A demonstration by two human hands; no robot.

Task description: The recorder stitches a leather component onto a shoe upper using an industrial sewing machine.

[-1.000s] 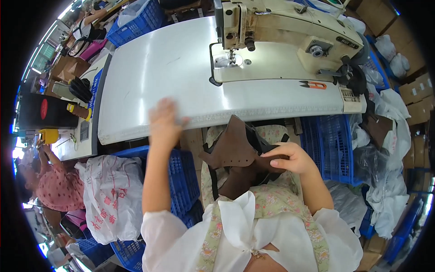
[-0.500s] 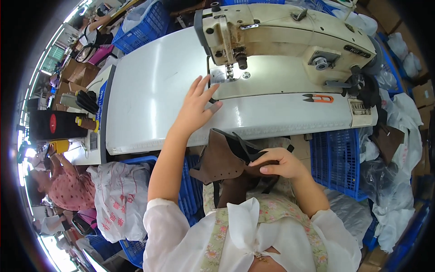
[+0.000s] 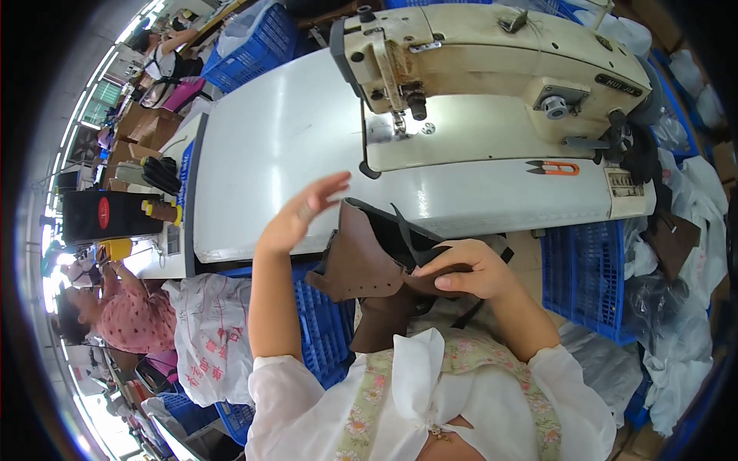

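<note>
A brown boot upper (image 3: 363, 257), with a black lining and a row of small holes, hangs in front of the table edge above my lap. My right hand (image 3: 469, 269) is closed on its right side, thumb and fingers pinching the brown edge. Raised to the left of the upper, my left hand (image 3: 301, 213) holds nothing, its fingers stretched out and a little blurred. Beyond them stands a cream sewing machine (image 3: 492, 61), its presser foot (image 3: 400, 125) bare of any material. More brown pieces lie below the upper, partly hidden.
Orange-handled thread snips (image 3: 553, 167) lie on the white machine table (image 3: 261, 154), right of centre. Blue crates (image 3: 580, 276) stand below on both sides. A white plastic bag (image 3: 211, 338) bulges at left, near a person in pink (image 3: 142, 315). Thread cones (image 3: 163, 209) stand far left.
My left hand has drawn back from near the needle plate, toward me and to the left. The upper, still in my right hand, has lifted and shifted slightly left. The view has shifted slightly.
</note>
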